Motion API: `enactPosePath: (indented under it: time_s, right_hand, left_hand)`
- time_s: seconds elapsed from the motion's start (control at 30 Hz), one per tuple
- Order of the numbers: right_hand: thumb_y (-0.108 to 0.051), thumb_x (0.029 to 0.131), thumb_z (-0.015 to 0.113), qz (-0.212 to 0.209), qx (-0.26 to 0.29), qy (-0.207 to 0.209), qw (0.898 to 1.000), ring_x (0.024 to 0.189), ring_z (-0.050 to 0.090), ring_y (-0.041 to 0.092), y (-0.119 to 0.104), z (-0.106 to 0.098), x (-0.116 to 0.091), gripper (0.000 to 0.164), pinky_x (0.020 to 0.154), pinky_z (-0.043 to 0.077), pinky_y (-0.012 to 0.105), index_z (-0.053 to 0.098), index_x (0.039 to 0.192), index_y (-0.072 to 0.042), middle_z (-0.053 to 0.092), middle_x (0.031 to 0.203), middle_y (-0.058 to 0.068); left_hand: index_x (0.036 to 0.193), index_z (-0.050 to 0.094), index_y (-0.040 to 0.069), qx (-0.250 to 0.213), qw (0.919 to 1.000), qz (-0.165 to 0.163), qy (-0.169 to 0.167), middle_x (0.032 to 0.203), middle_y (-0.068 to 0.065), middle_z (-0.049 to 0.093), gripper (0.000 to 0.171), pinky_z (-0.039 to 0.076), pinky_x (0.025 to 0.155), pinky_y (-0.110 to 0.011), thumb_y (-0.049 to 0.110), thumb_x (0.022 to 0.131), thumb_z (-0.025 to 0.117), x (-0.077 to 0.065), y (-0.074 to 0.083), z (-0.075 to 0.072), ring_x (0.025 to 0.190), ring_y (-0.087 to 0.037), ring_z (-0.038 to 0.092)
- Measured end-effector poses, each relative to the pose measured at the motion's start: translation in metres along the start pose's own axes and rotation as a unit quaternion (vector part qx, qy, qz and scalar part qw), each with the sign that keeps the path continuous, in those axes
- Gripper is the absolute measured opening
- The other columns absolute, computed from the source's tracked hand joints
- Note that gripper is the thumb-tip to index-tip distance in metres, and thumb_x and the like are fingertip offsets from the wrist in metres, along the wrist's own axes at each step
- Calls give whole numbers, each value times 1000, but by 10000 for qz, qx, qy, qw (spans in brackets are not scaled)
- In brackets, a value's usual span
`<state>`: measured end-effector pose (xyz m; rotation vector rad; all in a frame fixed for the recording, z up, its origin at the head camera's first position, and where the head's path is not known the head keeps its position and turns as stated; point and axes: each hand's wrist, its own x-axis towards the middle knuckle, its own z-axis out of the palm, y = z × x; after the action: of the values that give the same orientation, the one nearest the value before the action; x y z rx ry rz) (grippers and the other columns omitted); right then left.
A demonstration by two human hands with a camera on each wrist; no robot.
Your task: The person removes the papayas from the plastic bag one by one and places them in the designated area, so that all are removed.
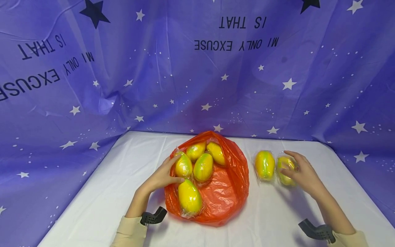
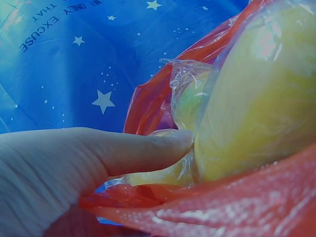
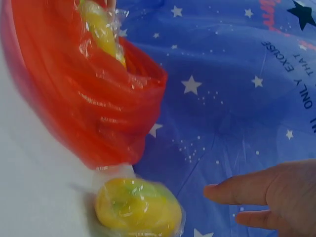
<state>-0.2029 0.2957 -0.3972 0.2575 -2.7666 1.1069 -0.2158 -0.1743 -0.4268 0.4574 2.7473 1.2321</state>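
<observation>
Your left hand [image 1: 160, 175] spreads thumb and fingers at the bag's [image 1: 222, 193] left rim beside the inner mangoes [image 1: 203, 167], seemingly keeping its mouth wide. Right of the bag, past the nearer mango [image 1: 264, 165], your right hand [image 1: 303, 174] arches, fingers apart, around the farther mango [image 1: 286, 162], contact unclear. Crinkled red plastic surrounds smooth yellow-green ovals in glossy film [image 2: 183, 69].

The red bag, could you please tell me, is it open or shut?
The bag is open; its wide mouth shows five wrapped fruits inside.
</observation>
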Motion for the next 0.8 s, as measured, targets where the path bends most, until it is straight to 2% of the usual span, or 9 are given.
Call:
enactPosePath:
  time_s: [0.1,0.3,0.47,0.53,0.67,0.73,0.8]
  right_hand:
    - [-12,86,72,37,25,-79,10000,123,31,58,-6,2,0,69,91,32,73,36,141,7,29,140,40]
    - [-8,85,73,-59,177,-135,9997,124,34,56,-18,9,1,67,92,39,65,38,140,7,31,139,38]
    - [-4,84,73,-217,465,141,9986,122,41,50,-31,21,2,60,91,43,59,45,136,6,39,137,32]
    - [-3,84,73,-294,635,324,9970,119,45,47,-36,27,3,56,90,46,54,48,133,6,44,134,29]
    - [-1,83,72,-419,970,488,9932,115,51,42,-47,40,5,51,86,53,35,52,130,6,51,129,24]
    - [0,83,72,-435,1075,463,9922,115,52,40,-51,46,6,49,84,53,30,53,129,4,53,128,23]
    - [1,83,72,-465,1151,438,9913,114,54,39,-54,52,6,48,84,53,32,55,128,2,54,127,21]
  left_hand:
    - [151,33,9,-25,10000,6,5,150,-31,24,89,29,104,-63,25,77,80,0,-1,0,132,-46,34]
    - [151,32,9,-41,10000,13,-12,149,-30,25,90,30,104,-62,25,77,80,1,-2,0,131,-45,35]
    - [151,32,9,38,10000,51,3,149,-29,27,90,30,104,-61,27,77,80,2,-3,-1,130,-44,38]
    - [151,33,9,42,10000,74,40,149,-28,28,89,30,104,-62,27,78,80,2,-3,-1,130,-43,38]
    - [150,35,10,34,9999,90,124,150,-26,29,84,28,105,-62,29,80,78,2,-3,-1,131,-43,37]
    - [149,37,11,22,9998,79,189,150,-25,31,80,28,105,-62,30,82,76,2,-4,0,132,-43,36]
    - [148,40,11,7,9996,107,266,149,-23,33,76,27,106,-61,29,83,75,3,-5,0,133,-42,36]
